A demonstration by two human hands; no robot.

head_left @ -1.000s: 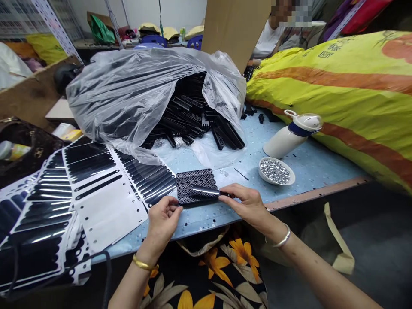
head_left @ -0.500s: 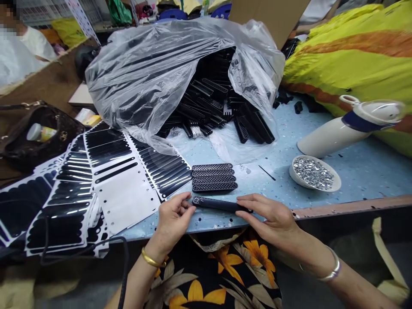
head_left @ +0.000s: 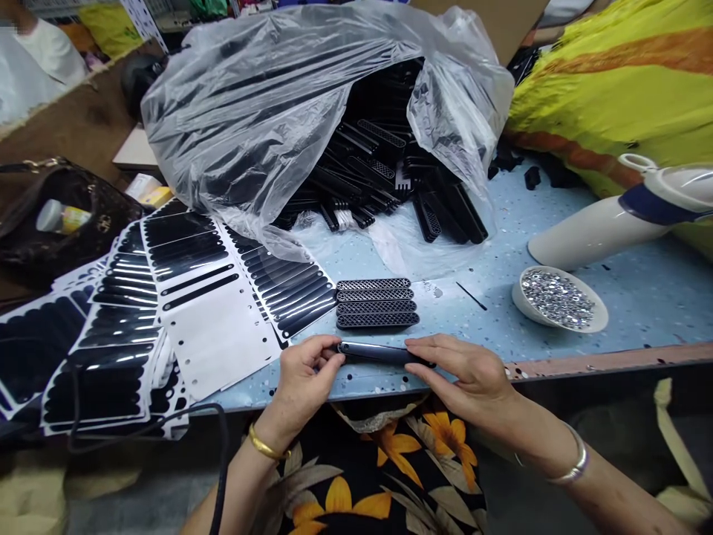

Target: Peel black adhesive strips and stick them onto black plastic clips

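My left hand (head_left: 307,373) pinches the left end of a long black plastic strip (head_left: 374,354) between thumb and fingers. At its other end, my right hand (head_left: 465,371) grips the same piece. The strip's upper face looks smooth and glossy, with a small hole near the left end. Just beyond it, several black strips with a lattice pattern (head_left: 376,306) lie side by side on the blue tabletop. Left of these, sheets of glossy black adhesive strips (head_left: 284,286) overlap, one with much white backing paper (head_left: 215,349) bare.
A clear plastic bag (head_left: 245,111) spills black plastic parts (head_left: 362,171) at the back. On the right are a bowl of small shiny pieces (head_left: 558,299), a leaning white bottle (head_left: 590,230) and a yellow sack (head_left: 624,96). A thin black stick (head_left: 471,296) lies near the bowl.
The lattice pattern that showed at the strip's left end is now covered by a smooth glossy surface. Both hands keep hold of the strip; the camera view has shifted slightly.
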